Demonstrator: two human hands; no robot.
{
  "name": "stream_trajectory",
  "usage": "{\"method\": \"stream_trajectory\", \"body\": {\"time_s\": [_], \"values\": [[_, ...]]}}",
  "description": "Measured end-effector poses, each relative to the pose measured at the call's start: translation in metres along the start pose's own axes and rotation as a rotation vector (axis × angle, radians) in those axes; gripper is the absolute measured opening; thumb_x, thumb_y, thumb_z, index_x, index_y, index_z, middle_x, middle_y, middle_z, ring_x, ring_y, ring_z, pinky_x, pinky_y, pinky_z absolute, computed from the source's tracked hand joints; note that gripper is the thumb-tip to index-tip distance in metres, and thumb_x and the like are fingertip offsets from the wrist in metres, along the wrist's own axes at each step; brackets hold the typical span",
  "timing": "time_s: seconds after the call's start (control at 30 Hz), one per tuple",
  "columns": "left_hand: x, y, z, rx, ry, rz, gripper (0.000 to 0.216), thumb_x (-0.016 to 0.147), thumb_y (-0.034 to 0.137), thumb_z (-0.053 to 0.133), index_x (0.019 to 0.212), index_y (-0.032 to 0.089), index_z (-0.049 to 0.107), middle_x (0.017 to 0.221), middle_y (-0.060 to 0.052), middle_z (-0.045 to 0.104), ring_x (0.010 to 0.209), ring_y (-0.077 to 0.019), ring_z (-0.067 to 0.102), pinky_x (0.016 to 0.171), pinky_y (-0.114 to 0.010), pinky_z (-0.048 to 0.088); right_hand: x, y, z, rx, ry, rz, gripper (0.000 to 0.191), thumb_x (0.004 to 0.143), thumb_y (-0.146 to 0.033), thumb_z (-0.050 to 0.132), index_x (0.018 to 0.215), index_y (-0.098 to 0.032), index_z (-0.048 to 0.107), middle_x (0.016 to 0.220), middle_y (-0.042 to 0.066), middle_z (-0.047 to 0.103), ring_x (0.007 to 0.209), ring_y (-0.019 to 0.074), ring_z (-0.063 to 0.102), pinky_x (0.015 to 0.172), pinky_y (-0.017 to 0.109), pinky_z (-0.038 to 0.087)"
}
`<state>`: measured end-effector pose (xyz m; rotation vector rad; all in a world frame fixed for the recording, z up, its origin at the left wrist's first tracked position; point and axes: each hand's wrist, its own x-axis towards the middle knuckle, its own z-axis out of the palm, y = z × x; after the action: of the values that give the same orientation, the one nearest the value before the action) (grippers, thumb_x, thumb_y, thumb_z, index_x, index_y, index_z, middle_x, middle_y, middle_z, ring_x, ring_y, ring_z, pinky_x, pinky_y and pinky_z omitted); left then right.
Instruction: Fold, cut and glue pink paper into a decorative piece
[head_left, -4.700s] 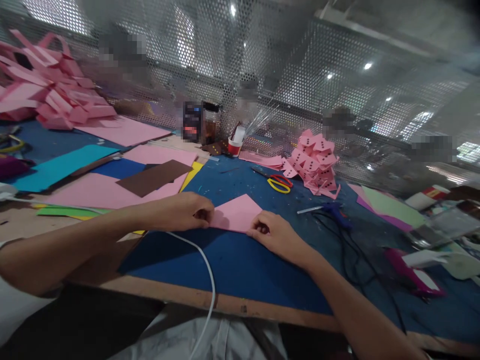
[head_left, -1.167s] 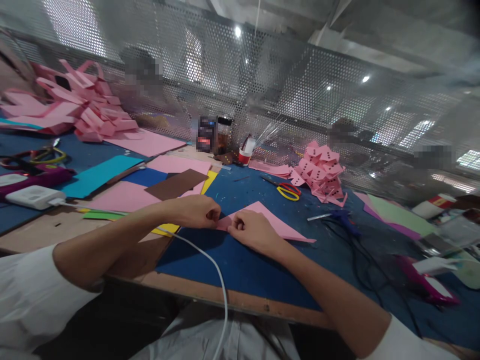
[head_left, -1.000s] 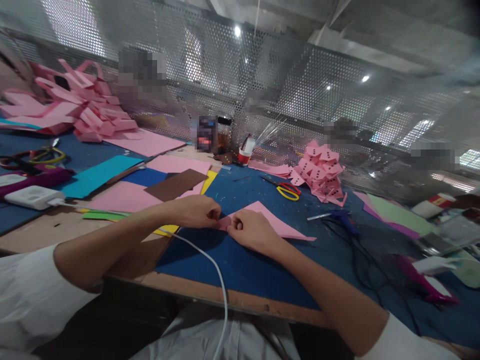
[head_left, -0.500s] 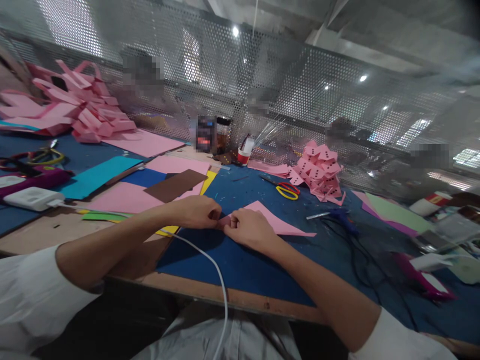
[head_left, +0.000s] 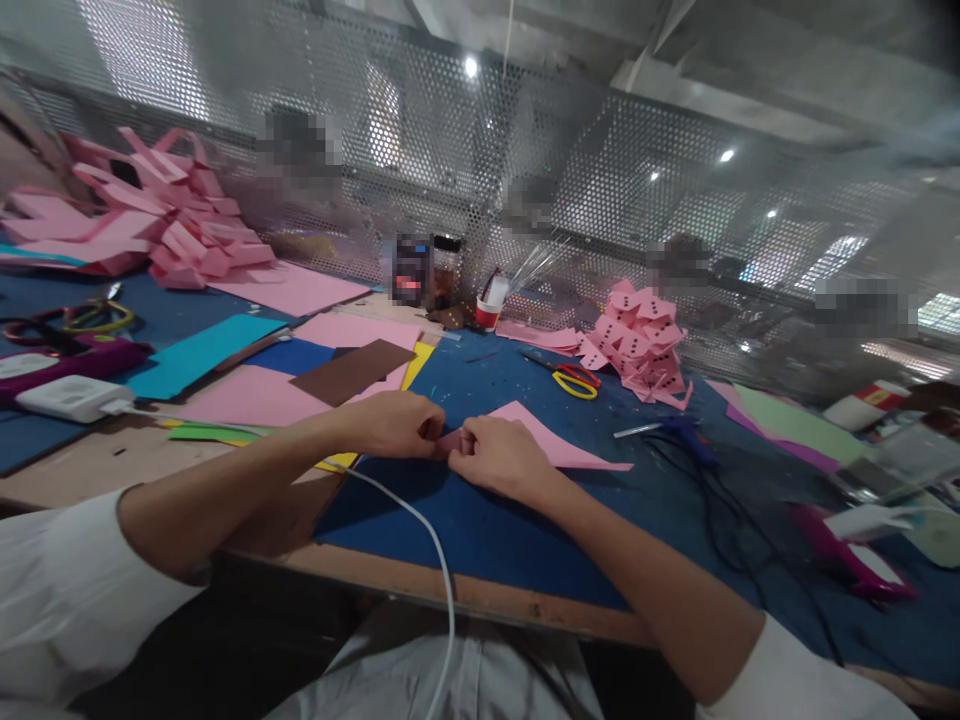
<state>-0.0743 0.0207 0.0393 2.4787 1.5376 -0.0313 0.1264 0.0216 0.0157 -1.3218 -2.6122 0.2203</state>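
Note:
A sheet of pink paper (head_left: 559, 440) lies near the front of the blue table, one pointed corner reaching out to the right. My right hand (head_left: 499, 455) rests over its left part with the fingers curled, pinching the paper's edge. Just to the left, my left hand (head_left: 401, 425) is closed on the same sheet's left end. A short strip of pink shows between the two hands. The fingertips and the edge under them are mostly hidden.
Scissors (head_left: 576, 382), a blue glue gun (head_left: 686, 440) with a black cord and a folded pink paper piece with dark dots (head_left: 637, 340) lie beyond. Coloured sheets, including a brown one (head_left: 352, 370), are at left. A white cable (head_left: 420, 515) crosses the table's front edge.
My left hand has shifted very slightly to the right, and a bit more pink paper shows between the hands. My right hand and the sheet stay in place.

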Motion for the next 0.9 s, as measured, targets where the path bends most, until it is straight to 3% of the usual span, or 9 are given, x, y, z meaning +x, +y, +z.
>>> {"method": "stream_trajectory", "body": {"time_s": [0.47, 0.9], "values": [[-0.004, 0.0, -0.011, -0.089, -0.08, 0.051, 0.01, 0.08, 0.028, 0.061, 0.08, 0.021, 0.067, 0.079, 0.0, 0.071, 0.068, -0.0158, 0.06, 0.058, -0.025, 0.033, -0.006, 0.004, -0.004, 0.097, 0.002, -0.004, 0.012, 0.083, -0.032, 0.059, 0.075, -0.023, 0.063, 0.079, 0.0, 0.07, 0.069, 0.0154, 0.057, 0.06, 0.028, 0.026], [-0.006, -0.007, -0.015, -0.133, -0.106, 0.025, 0.016, 0.08, 0.034, 0.063, 0.087, 0.021, 0.07, 0.082, 0.0, 0.071, 0.074, -0.0166, 0.062, 0.06, -0.025, 0.036, -0.007, 0.006, -0.004, 0.119, 0.011, -0.032, 0.007, 0.08, -0.028, 0.058, 0.075, -0.023, 0.061, 0.075, -0.001, 0.067, 0.066, 0.0141, 0.055, 0.058, 0.028, 0.022]]}}
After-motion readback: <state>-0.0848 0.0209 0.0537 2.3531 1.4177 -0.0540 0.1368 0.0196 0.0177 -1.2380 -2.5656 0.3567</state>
